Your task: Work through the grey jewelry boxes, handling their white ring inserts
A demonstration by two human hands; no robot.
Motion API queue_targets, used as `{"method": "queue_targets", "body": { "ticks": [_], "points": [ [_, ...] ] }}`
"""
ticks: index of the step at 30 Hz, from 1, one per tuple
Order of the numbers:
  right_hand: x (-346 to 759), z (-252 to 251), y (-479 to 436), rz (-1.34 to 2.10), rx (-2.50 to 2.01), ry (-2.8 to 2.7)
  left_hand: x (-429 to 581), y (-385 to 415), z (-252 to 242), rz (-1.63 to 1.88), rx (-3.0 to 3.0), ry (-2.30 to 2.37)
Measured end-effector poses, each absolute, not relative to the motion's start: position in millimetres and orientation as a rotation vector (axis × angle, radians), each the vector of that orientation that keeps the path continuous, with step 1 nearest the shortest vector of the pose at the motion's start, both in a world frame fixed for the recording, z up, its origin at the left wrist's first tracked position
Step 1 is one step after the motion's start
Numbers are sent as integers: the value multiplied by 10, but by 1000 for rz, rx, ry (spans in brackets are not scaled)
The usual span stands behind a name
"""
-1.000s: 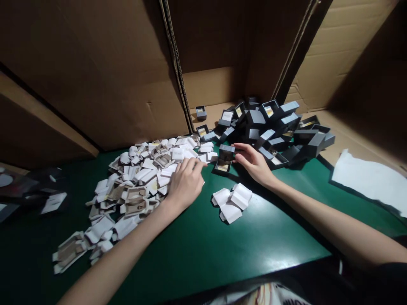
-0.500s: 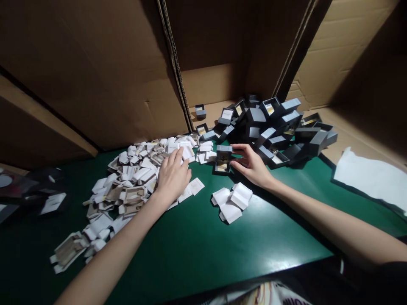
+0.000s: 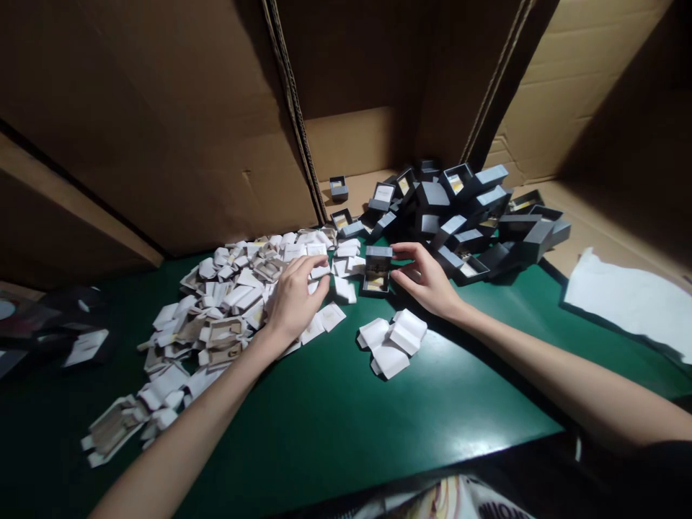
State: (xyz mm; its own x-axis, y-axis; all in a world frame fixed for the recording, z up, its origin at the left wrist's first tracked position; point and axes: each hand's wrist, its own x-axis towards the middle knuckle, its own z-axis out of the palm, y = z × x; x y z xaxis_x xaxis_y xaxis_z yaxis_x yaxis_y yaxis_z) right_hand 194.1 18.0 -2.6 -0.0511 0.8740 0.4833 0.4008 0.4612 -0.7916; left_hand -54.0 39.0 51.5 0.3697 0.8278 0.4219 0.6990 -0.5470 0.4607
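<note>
My left hand (image 3: pixel 299 297) is at the right side of a heap of folded white card pieces (image 3: pixel 224 295). Its thumb and fingers close around a small white card piece (image 3: pixel 318 272), partly covered by the hand. A small dark grey box (image 3: pixel 377 272) stands on the table with its lid raised, something yellowish inside. Beside it, my right hand (image 3: pixel 424 280) is curved, thumb and index finger apart, their tips at the box's right side. Nearer me lies an unfolded white card piece (image 3: pixel 392 342).
Behind my right hand is a pile of dark boxes (image 3: pixel 470 216), several open. One more box (image 3: pixel 339 189) stands apart near the cardboard wall (image 3: pixel 162 130). A white sheet (image 3: pixel 630 303) lies at the right of the green table (image 3: pixel 303 432). Dark items (image 3: pixel 81 335) sit at far left.
My left hand's fingers have drawn in from lying spread over the heap, thumb and fingers now around a white piece. Another white piece shows beside the box. My right hand stays by the box.
</note>
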Motion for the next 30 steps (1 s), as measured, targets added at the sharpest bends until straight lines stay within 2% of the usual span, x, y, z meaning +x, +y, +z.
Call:
{"method": "queue_targets", "body": {
  "ticks": [4,11,13,23,30],
  "points": [
    [1938,63,139,335,-1043,-1628,-488,315,534,898,2247,1263],
    [1894,156,29,199,-857,-1829,-452,243,387,416,2578,1293],
    [1877,132,28,180,-785,-1936,-443,233,342,384,2617,1289],
    [1853,105,63,384,-730,-2126,-379,179,223,912,2436,1006],
    [1824,66,56,529,-597,-2184,-334,97,137,1136,2376,783]
  ]
}}
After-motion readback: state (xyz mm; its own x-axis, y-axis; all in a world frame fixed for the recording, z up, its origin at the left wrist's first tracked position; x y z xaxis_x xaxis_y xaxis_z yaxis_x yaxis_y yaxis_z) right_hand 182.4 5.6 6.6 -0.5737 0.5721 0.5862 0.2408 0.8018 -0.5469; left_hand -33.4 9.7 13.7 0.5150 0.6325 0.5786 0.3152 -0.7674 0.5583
